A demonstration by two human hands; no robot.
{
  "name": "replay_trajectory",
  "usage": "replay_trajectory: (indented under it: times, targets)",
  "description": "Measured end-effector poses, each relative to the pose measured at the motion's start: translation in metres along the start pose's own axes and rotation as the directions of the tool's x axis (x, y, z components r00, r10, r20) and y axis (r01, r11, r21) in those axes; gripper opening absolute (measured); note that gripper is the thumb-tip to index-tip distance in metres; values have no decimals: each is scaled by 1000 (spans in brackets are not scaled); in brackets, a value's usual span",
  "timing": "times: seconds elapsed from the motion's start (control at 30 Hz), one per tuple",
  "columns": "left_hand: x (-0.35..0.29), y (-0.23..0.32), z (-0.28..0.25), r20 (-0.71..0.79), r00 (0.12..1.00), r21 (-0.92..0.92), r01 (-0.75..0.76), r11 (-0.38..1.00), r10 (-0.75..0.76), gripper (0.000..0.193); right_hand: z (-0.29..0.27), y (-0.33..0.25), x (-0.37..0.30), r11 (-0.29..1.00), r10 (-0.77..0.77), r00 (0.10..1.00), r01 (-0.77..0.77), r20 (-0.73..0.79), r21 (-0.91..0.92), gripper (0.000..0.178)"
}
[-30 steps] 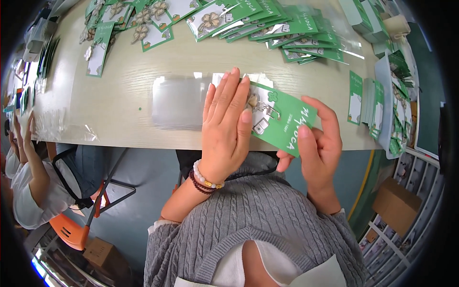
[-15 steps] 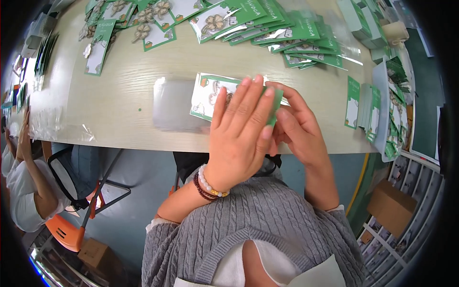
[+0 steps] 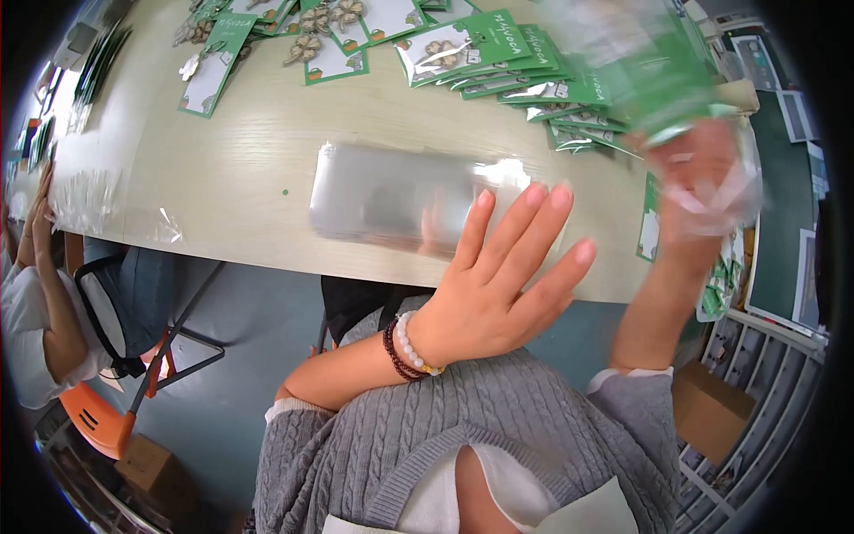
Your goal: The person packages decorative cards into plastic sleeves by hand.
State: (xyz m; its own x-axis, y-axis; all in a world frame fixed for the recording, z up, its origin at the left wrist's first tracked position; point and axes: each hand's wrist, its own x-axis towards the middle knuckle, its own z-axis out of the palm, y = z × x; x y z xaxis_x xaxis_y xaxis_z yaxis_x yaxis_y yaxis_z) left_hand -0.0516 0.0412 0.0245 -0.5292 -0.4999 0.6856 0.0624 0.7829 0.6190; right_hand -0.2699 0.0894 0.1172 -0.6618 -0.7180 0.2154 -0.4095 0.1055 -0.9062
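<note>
Left hand (image 3: 498, 298), fingers spread, extends over the near right edge of a stack of clear, glossy plastic sleeves (image 3: 382, 191) on the wood-grain bench (image 3: 231, 169). Upper right, the blurred right hand (image 3: 698, 169) meets a green card in clear plastic (image 3: 663, 93); its grip cannot be made out. Beyond the stack, overlapping see-through packets (image 3: 578, 86) contain green-and-white cards (image 3: 500, 37), the leftmost bearing a gold-toned, clover-shaped charm (image 3: 442, 55).
</note>
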Motion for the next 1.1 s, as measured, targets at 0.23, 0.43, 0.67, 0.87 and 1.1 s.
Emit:
replay_trajectory:
  times: [0.23, 0.43, 0.67, 0.87, 1.1]
  targets:
    - [-3, -6, -23, 90, 996, 63, 10, 998, -16, 70, 48, -12, 19, 986, 116, 890, -52, 440, -156, 34]
    - [38, -34, -57, 252, 955, 239, 96, 966, -157, 81, 76, -24, 71, 960, 240, 753, -277, 613, -36, 36]
    - [96, -138, -40, 385, 914, 346, -17, 938, -126, 77, 92, -2, 142, 927, 332, 572, -346, 750, -145, 39]
    - [99, -148, -16, 524, 823, 350, 24, 936, -217, 81, -34, 2, 88, 917, 391, 744, -267, 541, -295, 40]
    - [135, -145, -1, 559, 724, 536, 56, 843, -404, 101, -76, 116, -17, 751, 546, 809, -588, 219, 300, 54]
